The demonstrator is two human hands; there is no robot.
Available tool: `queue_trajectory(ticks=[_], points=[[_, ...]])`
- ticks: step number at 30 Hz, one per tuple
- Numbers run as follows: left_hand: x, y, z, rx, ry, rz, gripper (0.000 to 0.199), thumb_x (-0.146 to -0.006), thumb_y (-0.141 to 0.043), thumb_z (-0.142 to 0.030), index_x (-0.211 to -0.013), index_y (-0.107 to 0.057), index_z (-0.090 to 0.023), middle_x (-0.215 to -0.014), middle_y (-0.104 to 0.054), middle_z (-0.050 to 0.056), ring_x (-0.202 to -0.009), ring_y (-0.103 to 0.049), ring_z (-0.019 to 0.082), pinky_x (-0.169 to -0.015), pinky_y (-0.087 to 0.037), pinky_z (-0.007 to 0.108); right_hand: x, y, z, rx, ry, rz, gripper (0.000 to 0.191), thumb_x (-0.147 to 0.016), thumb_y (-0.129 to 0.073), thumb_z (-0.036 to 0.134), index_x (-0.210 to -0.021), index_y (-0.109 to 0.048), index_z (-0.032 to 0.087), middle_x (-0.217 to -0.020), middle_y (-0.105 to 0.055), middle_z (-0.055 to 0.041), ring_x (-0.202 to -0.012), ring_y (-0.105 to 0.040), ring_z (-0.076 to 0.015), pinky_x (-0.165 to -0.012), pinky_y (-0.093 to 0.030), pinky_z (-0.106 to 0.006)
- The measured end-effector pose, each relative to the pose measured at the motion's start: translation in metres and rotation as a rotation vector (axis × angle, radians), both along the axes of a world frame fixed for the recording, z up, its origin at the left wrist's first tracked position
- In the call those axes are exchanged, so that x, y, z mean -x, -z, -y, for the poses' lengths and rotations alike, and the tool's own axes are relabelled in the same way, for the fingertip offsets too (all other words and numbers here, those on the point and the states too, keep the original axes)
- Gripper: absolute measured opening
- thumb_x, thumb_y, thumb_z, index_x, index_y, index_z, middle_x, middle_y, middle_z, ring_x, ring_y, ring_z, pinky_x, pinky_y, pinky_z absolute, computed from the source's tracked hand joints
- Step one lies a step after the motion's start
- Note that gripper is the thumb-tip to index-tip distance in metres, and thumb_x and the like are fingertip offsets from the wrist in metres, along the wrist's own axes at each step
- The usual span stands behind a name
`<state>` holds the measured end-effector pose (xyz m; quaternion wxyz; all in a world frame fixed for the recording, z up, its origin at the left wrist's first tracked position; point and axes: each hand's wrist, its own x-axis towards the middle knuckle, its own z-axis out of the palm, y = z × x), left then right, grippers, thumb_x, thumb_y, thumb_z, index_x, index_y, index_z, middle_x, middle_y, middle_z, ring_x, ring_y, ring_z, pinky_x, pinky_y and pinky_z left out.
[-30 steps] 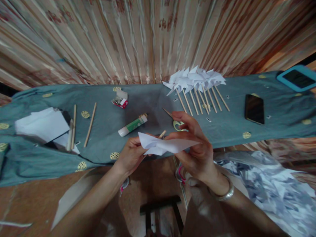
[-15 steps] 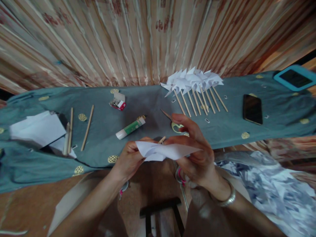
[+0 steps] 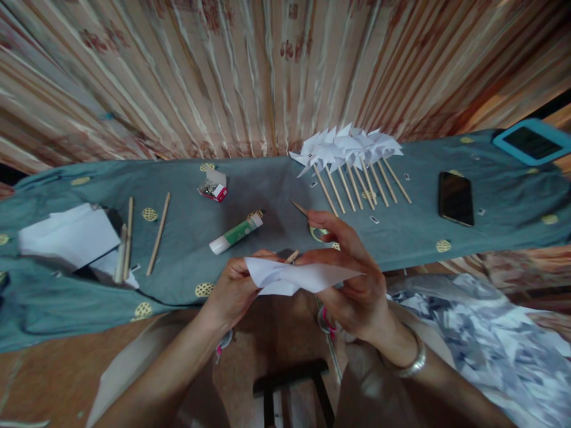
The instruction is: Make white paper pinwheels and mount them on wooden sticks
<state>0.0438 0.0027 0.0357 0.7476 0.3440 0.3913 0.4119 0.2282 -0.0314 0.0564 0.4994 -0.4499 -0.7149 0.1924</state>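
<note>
A white folded paper pinwheel (image 3: 289, 278) is held between my two hands, above the near edge of the cloth. My left hand (image 3: 232, 291) pinches its left side. My right hand (image 3: 352, 279) grips it from the right, with the index finger raised. The tip of a wooden stick (image 3: 292, 256) shows just behind the paper; the rest of it is hidden. Scissors (image 3: 317, 233) with yellow-green handles lie beyond my right hand, partly covered by its fingers. A green and white glue stick (image 3: 236, 234) lies beyond my left hand.
Several finished pinwheels (image 3: 352, 148) lie at the back. An open box of pins (image 3: 214, 186), loose sticks (image 3: 158, 233) and paper sheets (image 3: 71, 233) are leftward. A phone (image 3: 455, 198) and a blue-framed device (image 3: 530, 141) lie right. A stool (image 3: 289, 375) stands below.
Both hands keep their hold on the paper pinwheel. The raised right index finger has dipped slightly toward the scissors, and the view has shifted a little.
</note>
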Motion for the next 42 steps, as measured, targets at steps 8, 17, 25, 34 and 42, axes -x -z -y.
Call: queue_trajectory(ticks=[8, 17, 25, 34, 42], points=[[0.001, 0.002, 0.0, 0.023, 0.016, 0.014, 0.032, -0.045, -0.098, -0.037, -0.067, -0.081, -0.02, -0.068, -0.068, 0.002, -0.061, -0.06, 0.011, -0.056, -0.048, 0.019, 0.0, 0.0, 0.0, 0.013, 0.002, -0.024, 0.023, -0.083, -0.067, 0.017, -0.102, -0.074, 0.03, -0.143, -0.056, -0.0045, -0.126, -0.057, -0.0264, -0.099, -0.053, -0.046], [0.001, 0.009, 0.001, 0.016, -0.023, -0.044, 0.03, -0.046, -0.096, -0.038, -0.06, -0.078, -0.019, -0.056, -0.065, 0.001, -0.05, -0.052, 0.009, -0.051, -0.044, 0.021, 0.005, 0.007, -0.006, 0.254, -0.026, -0.295, 0.011, -0.082, -0.071, 0.019, -0.089, -0.075, 0.027, -0.135, -0.064, -0.0043, -0.126, -0.058, -0.024, -0.102, -0.051, -0.042], [-0.003, 0.01, 0.001, 0.001, -0.003, -0.013, 0.023, -0.055, -0.092, -0.034, -0.056, -0.076, -0.017, -0.051, -0.055, -0.001, -0.046, -0.042, 0.005, -0.043, -0.032, 0.019, 0.008, 0.03, -0.016, 0.426, -0.03, -0.488, 0.008, -0.078, -0.078, 0.028, -0.085, -0.074, 0.027, -0.132, -0.064, -0.0039, -0.127, -0.057, -0.0225, -0.111, -0.042, -0.043], [-0.001, 0.015, -0.001, 0.029, -0.017, -0.058, 0.022, -0.058, -0.089, -0.033, -0.066, -0.079, -0.015, -0.057, -0.058, 0.0, -0.047, -0.045, 0.006, -0.046, -0.037, 0.021, 0.018, 0.037, -0.026, 0.724, -0.013, -0.763, 0.027, -0.066, -0.086, 0.042, -0.077, -0.072, 0.022, -0.126, -0.067, -0.0053, -0.092, -0.066, -0.0168, -0.075, -0.055, -0.028], [-0.001, 0.026, -0.004, 0.132, -0.067, -0.022, 0.025, -0.049, -0.088, -0.017, -0.072, -0.079, -0.013, -0.062, -0.065, 0.001, -0.051, -0.051, 0.006, -0.049, -0.042, 0.017, 0.023, 0.045, -0.037, 0.821, -0.059, -0.882, 0.036, -0.061, -0.087, 0.038, -0.091, -0.074, 0.023, -0.08, -0.074, 0.0011, -0.068, -0.06, -0.0138, -0.067, -0.048, -0.028]])
